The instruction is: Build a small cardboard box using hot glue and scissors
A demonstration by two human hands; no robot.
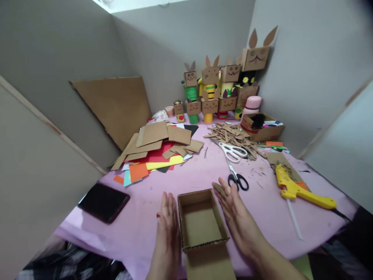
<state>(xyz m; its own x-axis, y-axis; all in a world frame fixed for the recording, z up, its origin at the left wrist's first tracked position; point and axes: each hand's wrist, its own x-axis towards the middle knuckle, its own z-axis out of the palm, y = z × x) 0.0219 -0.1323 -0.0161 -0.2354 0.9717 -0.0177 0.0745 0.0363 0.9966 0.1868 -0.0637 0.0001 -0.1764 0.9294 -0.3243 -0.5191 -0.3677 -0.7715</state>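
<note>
A small open cardboard box [202, 221] sits on the pink table [262, 217] right in front of me, with a loose flap hanging off its near side. My left hand [167, 223] lies flat against the box's left wall, fingers straight and together. My right hand [236, 212] presses flat along the right wall, fingers stretched out. Neither hand grips anything.
Black-handled scissors [237, 179] and white-handled scissors [233, 151] lie past my right hand. A yellow glue gun [297, 188] rests at right, a dark tablet [104, 202] at left. Cardboard and coloured paper sheets [154, 149], scraps [233, 134], a supply box [262, 126] and cardboard rabbit figures [224, 87] fill the back.
</note>
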